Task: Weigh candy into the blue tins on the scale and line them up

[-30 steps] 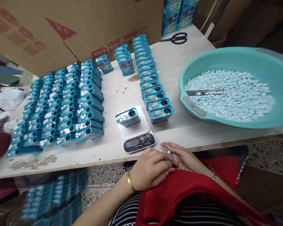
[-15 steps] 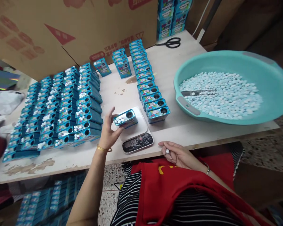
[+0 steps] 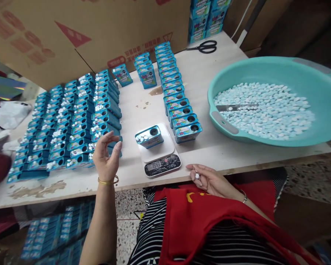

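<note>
My left hand (image 3: 106, 158) is open, thumb and fingers apart with nothing between them, in front of the near end of the filled tins (image 3: 81, 121). It hides part of the closest ones; whether it touches them I cannot tell. To its right a blue candy tin (image 3: 150, 138), with several white candies on its top beside a round dark hole, stands on a white kitchen scale (image 3: 161, 149). The scale's display is lit. My right hand (image 3: 209, 179) rests palm up at the table's front edge, fingers curled round white candies (image 3: 197, 176).
A turquoise basin (image 3: 264, 141) of pale candies, with a flat dark blade-like tool (image 3: 237, 107) in it, stands on the right. A row of tins with open holes (image 3: 179, 99) runs behind the scale. Black scissors (image 3: 206, 46) lie at the back by a large carton (image 3: 121, 29).
My left hand has let go of the tin on the scale and moved left towards the filled rows. My right hand stays where it was with the candies. The view has shifted slightly.
</note>
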The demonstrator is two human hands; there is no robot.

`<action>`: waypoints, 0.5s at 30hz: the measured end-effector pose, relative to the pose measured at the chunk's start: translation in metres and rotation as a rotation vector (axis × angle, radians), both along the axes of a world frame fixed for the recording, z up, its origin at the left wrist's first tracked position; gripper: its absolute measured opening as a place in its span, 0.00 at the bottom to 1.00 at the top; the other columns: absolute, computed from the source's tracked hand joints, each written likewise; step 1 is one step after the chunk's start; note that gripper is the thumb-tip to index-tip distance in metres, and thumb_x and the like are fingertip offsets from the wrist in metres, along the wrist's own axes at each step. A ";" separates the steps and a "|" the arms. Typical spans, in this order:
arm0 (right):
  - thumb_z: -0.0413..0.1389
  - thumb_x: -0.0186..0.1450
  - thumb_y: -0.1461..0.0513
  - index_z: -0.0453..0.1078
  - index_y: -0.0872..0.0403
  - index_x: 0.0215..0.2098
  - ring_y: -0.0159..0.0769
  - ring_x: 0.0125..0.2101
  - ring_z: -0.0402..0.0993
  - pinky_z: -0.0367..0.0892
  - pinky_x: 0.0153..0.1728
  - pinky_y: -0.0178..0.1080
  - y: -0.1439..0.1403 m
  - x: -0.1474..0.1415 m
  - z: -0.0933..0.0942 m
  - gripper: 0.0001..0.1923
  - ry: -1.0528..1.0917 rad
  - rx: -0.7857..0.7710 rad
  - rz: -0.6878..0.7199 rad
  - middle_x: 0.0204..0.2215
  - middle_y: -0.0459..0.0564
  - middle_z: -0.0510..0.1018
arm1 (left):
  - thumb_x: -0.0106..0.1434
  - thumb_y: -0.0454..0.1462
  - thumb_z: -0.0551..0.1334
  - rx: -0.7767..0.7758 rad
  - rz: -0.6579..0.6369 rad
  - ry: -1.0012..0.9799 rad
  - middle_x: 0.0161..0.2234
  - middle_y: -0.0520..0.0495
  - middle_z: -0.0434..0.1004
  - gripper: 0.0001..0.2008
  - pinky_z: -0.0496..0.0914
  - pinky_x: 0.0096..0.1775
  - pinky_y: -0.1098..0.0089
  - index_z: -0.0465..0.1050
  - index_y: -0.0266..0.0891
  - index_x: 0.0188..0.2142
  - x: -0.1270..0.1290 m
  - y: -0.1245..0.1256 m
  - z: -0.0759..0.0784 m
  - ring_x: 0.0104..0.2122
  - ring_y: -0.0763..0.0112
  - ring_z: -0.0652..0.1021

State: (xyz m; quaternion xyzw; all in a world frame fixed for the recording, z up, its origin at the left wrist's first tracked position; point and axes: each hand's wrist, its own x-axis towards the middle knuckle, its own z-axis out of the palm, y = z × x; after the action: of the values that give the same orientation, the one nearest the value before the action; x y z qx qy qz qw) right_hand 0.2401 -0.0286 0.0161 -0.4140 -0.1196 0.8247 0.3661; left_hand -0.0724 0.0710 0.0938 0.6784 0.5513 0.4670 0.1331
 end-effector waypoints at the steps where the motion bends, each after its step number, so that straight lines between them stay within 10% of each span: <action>1: 0.58 0.60 0.53 0.70 0.55 0.42 0.24 0.18 0.58 0.49 0.17 0.30 0.000 0.000 0.001 0.16 -0.007 0.000 0.002 0.25 0.45 0.71 | 0.60 0.40 0.62 -0.006 0.006 0.008 0.39 0.47 0.73 0.18 0.71 0.47 0.63 0.66 0.41 0.50 0.000 0.000 -0.001 0.40 0.70 0.76; 15: 0.58 0.61 0.53 0.67 0.54 0.36 0.23 0.18 0.57 0.45 0.17 0.30 -0.001 -0.001 0.000 0.13 -0.004 0.031 0.019 0.24 0.45 0.72 | 0.61 0.40 0.61 -0.004 -0.055 0.250 0.43 0.44 0.72 0.14 0.70 0.47 0.60 0.69 0.42 0.47 0.011 -0.007 0.000 0.44 0.67 0.73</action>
State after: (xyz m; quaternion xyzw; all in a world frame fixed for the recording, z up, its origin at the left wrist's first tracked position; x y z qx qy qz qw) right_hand 0.2389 -0.0295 0.0159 -0.4089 -0.1372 0.8254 0.3644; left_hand -0.0614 0.0642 0.0933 0.7458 0.5459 0.3740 0.0776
